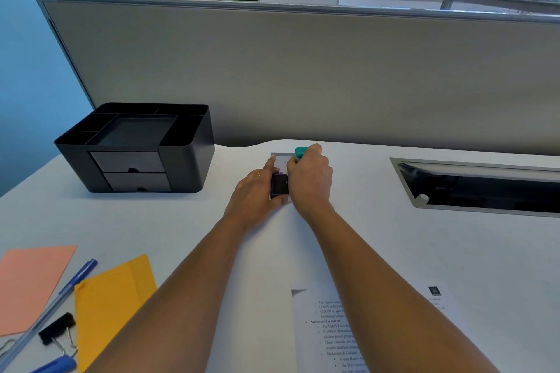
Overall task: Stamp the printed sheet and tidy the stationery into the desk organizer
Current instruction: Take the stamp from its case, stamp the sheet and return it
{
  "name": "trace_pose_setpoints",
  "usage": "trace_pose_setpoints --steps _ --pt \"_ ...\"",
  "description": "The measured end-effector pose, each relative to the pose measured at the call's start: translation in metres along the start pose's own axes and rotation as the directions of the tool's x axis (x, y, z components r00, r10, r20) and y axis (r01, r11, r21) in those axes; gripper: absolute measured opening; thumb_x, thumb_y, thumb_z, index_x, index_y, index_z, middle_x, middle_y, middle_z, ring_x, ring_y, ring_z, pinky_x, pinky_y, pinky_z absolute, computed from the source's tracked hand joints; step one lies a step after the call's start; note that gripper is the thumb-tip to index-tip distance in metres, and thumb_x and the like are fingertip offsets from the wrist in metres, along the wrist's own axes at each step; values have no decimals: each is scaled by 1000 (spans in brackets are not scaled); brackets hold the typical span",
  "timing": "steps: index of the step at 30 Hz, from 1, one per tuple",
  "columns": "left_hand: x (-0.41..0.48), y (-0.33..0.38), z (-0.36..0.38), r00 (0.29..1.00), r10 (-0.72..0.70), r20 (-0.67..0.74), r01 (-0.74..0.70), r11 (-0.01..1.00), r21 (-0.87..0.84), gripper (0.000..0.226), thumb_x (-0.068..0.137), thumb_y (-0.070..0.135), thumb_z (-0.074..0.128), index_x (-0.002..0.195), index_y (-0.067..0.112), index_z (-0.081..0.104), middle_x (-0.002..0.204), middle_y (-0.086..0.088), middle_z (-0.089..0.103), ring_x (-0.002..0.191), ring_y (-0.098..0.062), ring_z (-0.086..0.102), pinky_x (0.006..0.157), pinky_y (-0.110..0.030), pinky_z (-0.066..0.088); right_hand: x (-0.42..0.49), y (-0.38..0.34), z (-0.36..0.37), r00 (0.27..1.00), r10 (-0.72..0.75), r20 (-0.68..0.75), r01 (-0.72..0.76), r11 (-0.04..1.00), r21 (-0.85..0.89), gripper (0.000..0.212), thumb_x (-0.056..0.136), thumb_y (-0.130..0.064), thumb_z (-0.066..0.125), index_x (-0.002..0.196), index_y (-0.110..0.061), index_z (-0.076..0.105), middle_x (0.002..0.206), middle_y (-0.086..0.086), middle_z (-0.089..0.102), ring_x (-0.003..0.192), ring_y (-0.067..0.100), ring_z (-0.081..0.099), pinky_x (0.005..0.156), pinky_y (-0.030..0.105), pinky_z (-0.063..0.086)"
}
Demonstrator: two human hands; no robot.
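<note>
At the far middle of the desk my right hand (310,180) grips a stamp with a teal top (301,151). The stamp's lower part is hidden by my fingers. Just left of it my left hand (257,191) holds a small dark purple ink pad (279,185) on a grey sheet. The printed sheet (327,333) lies near me between my forearms, partly covered by them. A black desk organizer (136,145) with open compartments and two drawers stands at the back left.
At the near left lie a pink paper (30,285), a yellow paper (112,303), a blue pen (54,303), a black binder clip (57,333) and another blue item (57,365). A recessed cable tray (478,188) is at the right. A grey partition (303,70) closes the back.
</note>
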State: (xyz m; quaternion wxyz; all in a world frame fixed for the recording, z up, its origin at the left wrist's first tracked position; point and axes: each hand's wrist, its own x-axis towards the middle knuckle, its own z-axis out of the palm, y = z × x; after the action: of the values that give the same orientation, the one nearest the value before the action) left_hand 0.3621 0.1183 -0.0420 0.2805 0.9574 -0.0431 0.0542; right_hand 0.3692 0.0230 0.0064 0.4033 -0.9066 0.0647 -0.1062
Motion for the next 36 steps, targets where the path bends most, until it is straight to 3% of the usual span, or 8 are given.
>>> trace_pose_setpoints --steps 4,7,10,14,19,25,29,36 --pt "0 -1 1 1000 8 -2 -8 1000 13 79 88 40 55 148 16 9 145 -2 40 131 -22 39 108 -34 31 -2 -5 1 998 -15 55 20 996 -85 30 96 -21 46 121 -6 40 116 14 59 94 20 58 80 30 50" --pt "0 -2 0 1000 7 6 -7 1000 10 75 91 38 52 148 16 9 146 -4 38 132 -23 38 109 -35 30 -4 -5 3 995 -49 81 61 987 -150 35 95 -20 49 125 -8 36 116 15 59 100 25 61 83 32 52" --pt "0 -2 1 1000 13 -3 -13 1000 18 80 89 40 55 148 16 7 144 -3 41 130 -22 40 107 -34 32 -3 -4 0 997 -23 72 30 995 -92 32 95 -20 49 123 -6 38 116 14 59 99 24 61 83 31 51" --pt "0 -2 1 1000 22 0 -22 1000 -12 83 87 40 57 148 16 6 146 -2 39 132 -22 39 108 -33 30 -1 -1 -2 999 -24 39 25 999 -40 29 96 -22 47 119 -7 40 116 13 59 84 18 53 77 27 49" --pt "-5 -2 0 1000 -11 -23 8 994 -105 85 86 42 58 148 18 5 151 -1 30 136 -22 34 111 -34 26 1 0 -3 999 -1 48 3 1000 -27 32 96 -25 48 120 -7 40 119 14 58 103 25 60 83 30 49" --pt "-26 3 4 996 -65 -65 54 985 -162 82 86 36 60 148 19 9 151 -1 32 136 -22 35 112 -36 26 -5 -4 -17 999 24 34 -26 997 73 32 96 -28 46 119 -6 42 117 13 58 107 26 60 72 24 48" --pt "-47 5 6 993 -96 -65 83 981 -173 76 88 34 58 147 21 11 151 0 31 136 -21 34 112 -37 27 -18 -5 -39 999 51 12 -52 983 176 30 96 -28 46 117 -6 42 118 13 58 112 30 57 74 27 52" --pt "-101 14 7 991 -114 -70 104 984 -142 66 93 36 49 147 24 14 152 4 29 137 -20 35 113 -35 25 -68 15 -83 999 49 11 -50 986 161 28 95 -27 48 115 -8 44 119 11 59 103 27 60 73 22 49"
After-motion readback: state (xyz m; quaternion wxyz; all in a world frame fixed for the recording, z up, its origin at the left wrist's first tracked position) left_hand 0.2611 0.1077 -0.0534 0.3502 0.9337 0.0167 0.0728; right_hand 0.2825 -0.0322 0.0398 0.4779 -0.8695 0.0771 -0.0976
